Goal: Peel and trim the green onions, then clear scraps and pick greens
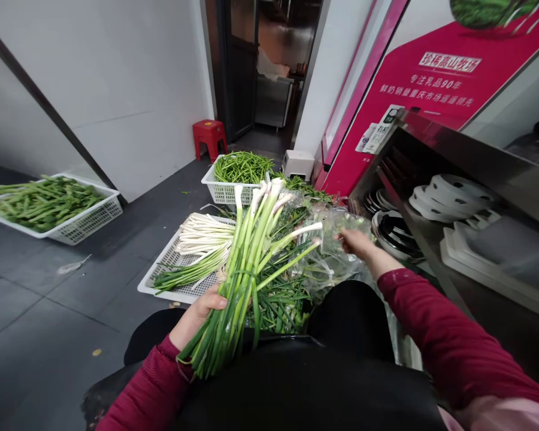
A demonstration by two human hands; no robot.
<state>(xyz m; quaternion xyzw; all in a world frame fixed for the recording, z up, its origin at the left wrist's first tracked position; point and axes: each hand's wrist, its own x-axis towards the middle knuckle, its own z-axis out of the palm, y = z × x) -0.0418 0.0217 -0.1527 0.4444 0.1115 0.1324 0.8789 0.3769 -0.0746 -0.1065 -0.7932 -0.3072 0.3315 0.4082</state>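
My left hand (209, 305) is wrapped round a thick bunch of scallions (247, 263), white ends pointing up and away, green leaves hanging over my lap. A strand of green ties the bunch, and a couple of stalks splay out to the right. My right hand (357, 242) is over the clear plastic bags (336, 233), fingers curled in; what they hold, if anything, I cannot make out. To the left of the bunch, a white basket tray (148, 278) carries thinner scallions (206, 236). Loose green leaves (281, 305) are heaped between my knees.
Green beans (242, 166) fill a white basket (220, 191) ahead. At far left, another basket (90, 218) holds long green vegetables (45, 200). A red stool (209, 137) stands near the doorway. On my right is a metal shelf (422, 257) with white dishes (453, 194).
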